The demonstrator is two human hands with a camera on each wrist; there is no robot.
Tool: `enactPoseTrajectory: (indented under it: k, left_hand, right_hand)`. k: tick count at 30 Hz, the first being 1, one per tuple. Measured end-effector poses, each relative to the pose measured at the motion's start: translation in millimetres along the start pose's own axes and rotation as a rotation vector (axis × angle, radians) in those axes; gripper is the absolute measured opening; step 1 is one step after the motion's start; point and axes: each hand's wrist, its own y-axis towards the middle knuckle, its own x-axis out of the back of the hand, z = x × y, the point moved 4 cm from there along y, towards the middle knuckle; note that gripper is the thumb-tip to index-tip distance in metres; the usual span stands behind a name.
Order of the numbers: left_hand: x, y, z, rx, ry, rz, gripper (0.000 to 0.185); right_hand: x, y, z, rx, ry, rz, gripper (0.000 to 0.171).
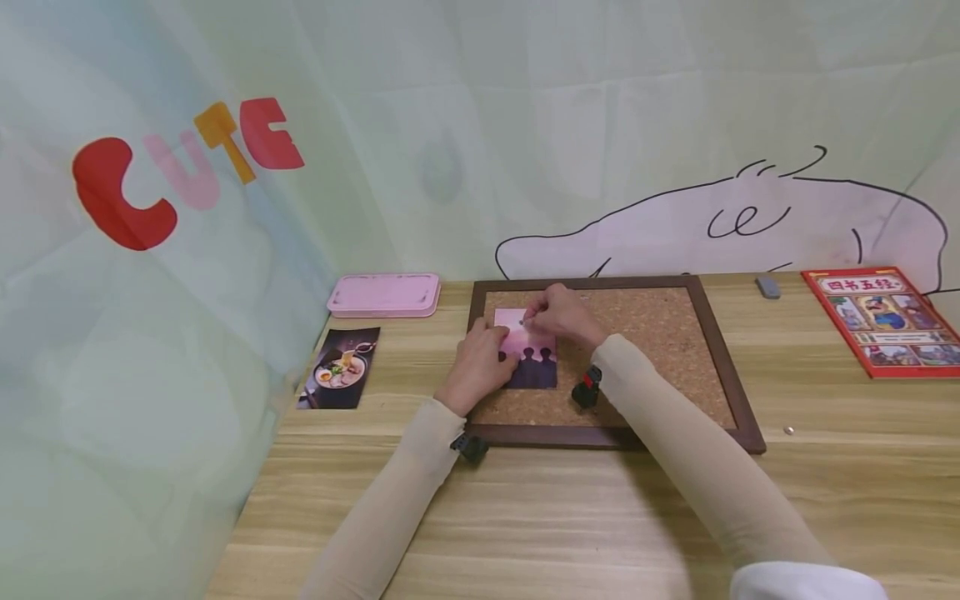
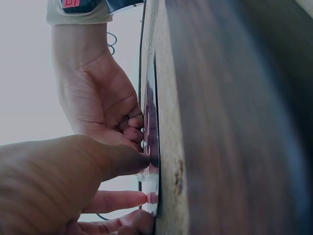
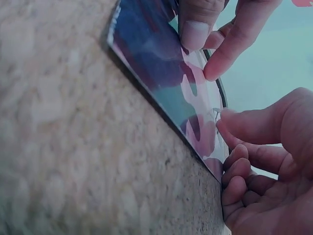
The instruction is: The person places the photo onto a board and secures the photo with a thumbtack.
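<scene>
Photo print [image 1: 534, 377]: glossy, rectangular, pink above, dark purple below with dark figure silhouettes. Lies face up on the left part of the corkboard [image 1: 645, 358] (brown cork, dark wooden frame, flat) — left hand [image 1: 480, 362] touching its left side. Pin [image 3: 217, 113]: small, greyish, pinched in right hand [image 1: 566, 317] at the print's upper part, toward the corkboard's far side — penetration not discernible.

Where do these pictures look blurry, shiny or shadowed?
Head view: fairly sharp, with a soft shadow on the table beside the right sleeve; left wrist view: washed out at left, the near frame blurred; right wrist view: glossy reflections on the photo, the nearest cork out of focus.
</scene>
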Motion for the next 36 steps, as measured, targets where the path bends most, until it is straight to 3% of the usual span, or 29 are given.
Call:
enactPoseTrajectory:
  k: [11, 23, 36]
  left_hand:
    - [-0.4, 0.0, 0.8, 0.009, -0.007, 0.013, 0.039]
    - [-1.2, 0.0, 0.1, 0.016, -0.007, 0.013, 0.038]
    - [-1.7, -0.2, 0.1, 0.022, 0.003, 0.019, 0.040]
  right_hand:
    - [-1.3, 0.3, 1.2, -0.010, -0.054, -0.024, 0.015]
    - [-1.6, 2.2, -0.4, 0.020, -0.029, -0.044, 0.010]
    - [2.5, 6.3, 1.4, -0.048, -0.024, -0.062, 0.015]
